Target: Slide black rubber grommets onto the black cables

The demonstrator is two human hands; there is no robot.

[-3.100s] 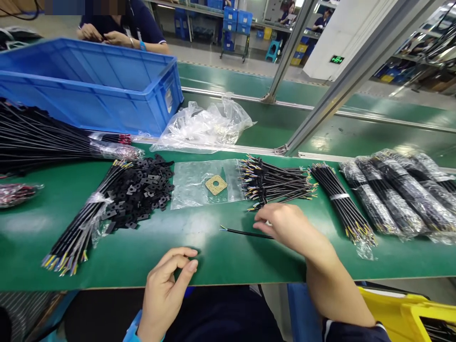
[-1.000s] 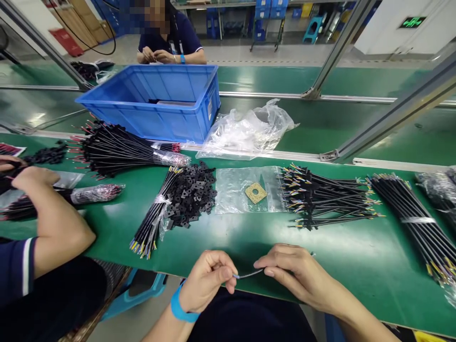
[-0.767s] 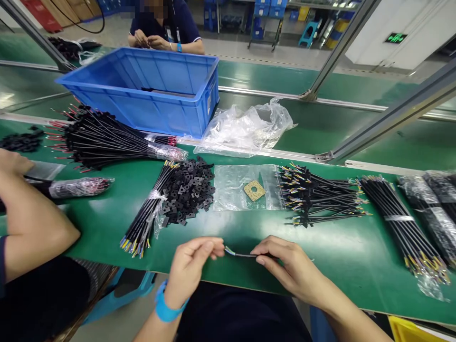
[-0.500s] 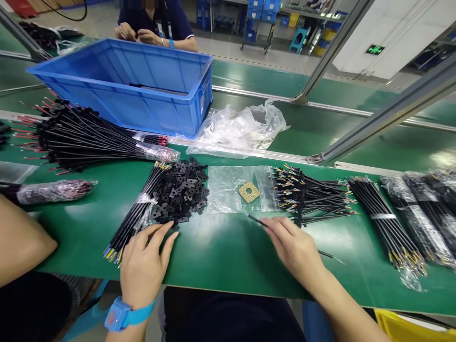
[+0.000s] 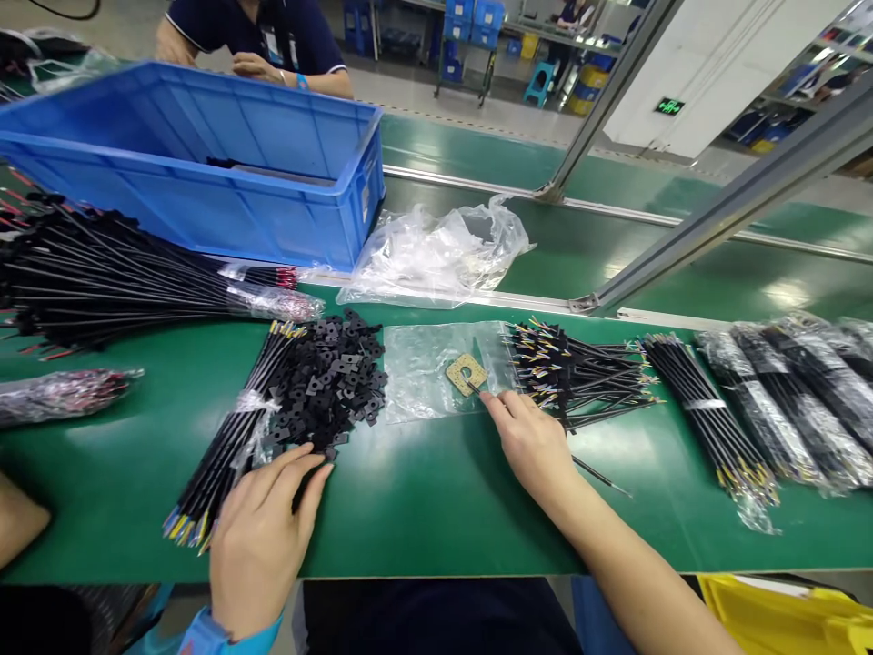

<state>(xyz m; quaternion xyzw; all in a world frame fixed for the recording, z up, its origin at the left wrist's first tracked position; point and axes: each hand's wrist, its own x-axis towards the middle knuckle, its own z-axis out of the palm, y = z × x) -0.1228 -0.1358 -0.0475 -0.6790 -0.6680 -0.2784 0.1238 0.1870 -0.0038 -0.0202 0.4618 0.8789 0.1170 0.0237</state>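
Note:
My right hand [image 5: 536, 446] pinches a short black cable [image 5: 579, 466], whose rear end sticks out behind the hand. Its front tip reaches the tan square sponge [image 5: 456, 375] with a round hole, at the edge of that hole. Under the sponge lies a clear plastic bag [image 5: 416, 368]. At the near edge of a heap of small black flat pieces with holes [image 5: 341, 364], my left hand [image 5: 263, 528] rests with thumb and fingers curved and slightly apart, fingertips at a black piece. Beside it lies a tied bundle of black cables [image 5: 228, 437] with coloured wire ends.
Right of the bag lie cables with black pieces on them [image 5: 573, 368], another tied bundle [image 5: 709, 409] and plastic-wrapped bundles [image 5: 770, 400]. Behind stand a blue crate [image 5: 273, 200], crumpled plastic [image 5: 443, 255] and a metal frame post [image 5: 655, 227]. A co-worker [image 5: 273, 55] sits opposite.
My right hand has brought the cable tip left onto the sponge. My left hand stays by the heap, its thumb and fingers closer together. The view has shifted right.

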